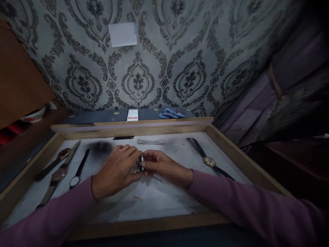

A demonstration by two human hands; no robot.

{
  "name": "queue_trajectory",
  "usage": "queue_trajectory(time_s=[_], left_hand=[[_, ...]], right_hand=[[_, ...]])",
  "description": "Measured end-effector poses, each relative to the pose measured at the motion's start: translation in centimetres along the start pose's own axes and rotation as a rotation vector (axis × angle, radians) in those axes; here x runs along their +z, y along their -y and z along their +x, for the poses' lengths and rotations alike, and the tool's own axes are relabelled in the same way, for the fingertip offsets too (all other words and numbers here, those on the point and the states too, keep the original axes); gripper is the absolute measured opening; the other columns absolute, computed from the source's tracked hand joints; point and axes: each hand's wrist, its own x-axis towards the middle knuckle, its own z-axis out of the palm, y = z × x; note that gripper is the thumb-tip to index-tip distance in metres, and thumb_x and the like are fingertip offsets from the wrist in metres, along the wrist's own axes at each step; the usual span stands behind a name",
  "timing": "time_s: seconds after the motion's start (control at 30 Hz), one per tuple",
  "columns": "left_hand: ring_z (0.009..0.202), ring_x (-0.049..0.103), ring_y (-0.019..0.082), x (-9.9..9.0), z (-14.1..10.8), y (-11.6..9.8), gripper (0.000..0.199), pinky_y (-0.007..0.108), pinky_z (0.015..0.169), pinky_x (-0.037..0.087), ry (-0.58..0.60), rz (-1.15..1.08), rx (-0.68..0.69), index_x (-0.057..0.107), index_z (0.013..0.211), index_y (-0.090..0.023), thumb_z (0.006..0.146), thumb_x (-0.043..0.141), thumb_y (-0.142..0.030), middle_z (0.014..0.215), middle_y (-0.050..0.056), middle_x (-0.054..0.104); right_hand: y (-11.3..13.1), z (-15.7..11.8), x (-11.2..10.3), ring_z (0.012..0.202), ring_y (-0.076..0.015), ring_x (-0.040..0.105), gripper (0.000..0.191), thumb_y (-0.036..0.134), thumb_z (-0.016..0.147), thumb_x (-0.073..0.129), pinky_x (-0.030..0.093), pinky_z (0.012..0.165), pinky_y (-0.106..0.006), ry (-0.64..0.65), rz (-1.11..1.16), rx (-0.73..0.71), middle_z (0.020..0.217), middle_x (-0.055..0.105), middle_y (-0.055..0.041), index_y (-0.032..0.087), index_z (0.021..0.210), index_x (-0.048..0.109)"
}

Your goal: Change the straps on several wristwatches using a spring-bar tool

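Observation:
My left hand [119,168] and my right hand [164,168] meet over the middle of the white-lined tray. Between their fingertips they grip what looks like a watch [141,163], small and dark with a bright silvery edge and largely covered by the fingers. A thin, slender item [159,179] shows just under my right hand; whether I hold it or it lies on the lining cannot be made out. Behind the hands lies a pale grey watch strap [150,141]. Nearer my body rests a small tan sliver [138,198].
At left in the wooden-rimmed tray [144,226] lie a white-faced watch [74,181] and two brown watches [59,174]. A black-strapped watch [210,161] lies at right. A black strip [123,138] is at the back. Beyond the rim sit a blue cloth [171,113] and a small card [132,115].

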Motion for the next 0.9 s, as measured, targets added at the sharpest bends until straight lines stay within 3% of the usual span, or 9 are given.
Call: queue_trajectory(time_s=[0.17,0.4,0.53,0.6,0.7,0.83,0.9], left_hand=[[0.107,0.056,0.029,-1.2,-0.2,0.7,0.044,0.041,0.092,0.041,-0.085,-0.301,-0.111,0.057,0.117,-0.023,0.079,0.068,-0.043,0.116,0.008,0.065],[0.1,0.056,0.02,-2.9,0.5,1.7,0.023,0.031,0.086,0.043,-0.555,-0.777,-0.401,0.059,0.097,-0.02,0.084,0.057,-0.038,0.102,0.003,0.062],[0.093,0.054,0.016,-2.4,1.0,2.7,0.023,0.023,0.072,0.043,-0.668,-1.052,-0.563,0.058,0.092,-0.019,0.07,0.062,-0.024,0.093,0.001,0.059],[0.09,0.053,0.016,-1.9,1.0,3.1,0.03,0.022,0.066,0.042,-0.636,-1.128,-0.63,0.057,0.09,-0.018,0.061,0.061,-0.018,0.09,0.001,0.058],[0.086,0.053,0.016,-1.0,0.8,3.3,0.033,0.022,0.062,0.042,-0.469,-1.201,-0.664,0.058,0.089,-0.017,0.056,0.061,-0.017,0.089,0.001,0.058],[0.083,0.052,0.016,-0.3,0.8,2.4,0.037,0.023,0.062,0.042,-0.161,-1.221,-0.576,0.058,0.097,-0.017,0.063,0.069,-0.025,0.09,0.002,0.057],[0.082,0.052,0.015,0.1,0.9,1.9,0.039,0.024,0.065,0.042,-0.091,-1.179,-0.515,0.057,0.099,-0.017,0.066,0.073,-0.031,0.088,0.002,0.057]], right_hand=[[0.1,0.0,-0.2,0.055,-0.0084,0.059,0.043,0.028,0.069,0.08,0.042,0.05,-0.02,0.014,0.108,-0.011,0.068,0.06,0.0041,0.015,0.103,0.056],[0.6,0.0,-0.6,0.071,-0.0123,0.07,0.042,0.024,0.069,0.081,0.051,0.057,-0.018,0.014,0.255,0.004,0.086,0.066,-0.0015,0.014,0.102,0.056],[0.4,0.3,-0.8,0.071,-0.0145,0.073,0.046,0.026,0.065,0.084,0.053,0.056,-0.017,-0.036,0.277,-0.059,0.088,0.067,-0.0013,0.014,0.1,0.057],[0.4,0.5,-0.9,0.072,-0.0153,0.073,0.045,0.026,0.065,0.084,0.054,0.056,-0.018,-0.065,0.268,-0.082,0.088,0.068,-0.0017,0.014,0.099,0.058],[0.5,0.6,-0.9,0.072,-0.016,0.074,0.046,0.027,0.064,0.085,0.055,0.056,-0.018,-0.114,0.259,-0.1,0.087,0.069,-0.0024,0.014,0.098,0.058],[0.6,0.6,-0.9,0.073,-0.0151,0.074,0.044,0.026,0.064,0.085,0.056,0.057,-0.018,-0.137,0.252,-0.113,0.086,0.071,-0.0024,0.014,0.098,0.059],[0.5,0.6,-0.8,0.071,-0.014,0.073,0.042,0.024,0.064,0.085,0.056,0.058,-0.018,-0.142,0.245,-0.115,0.085,0.072,-0.002,0.015,0.096,0.059]])
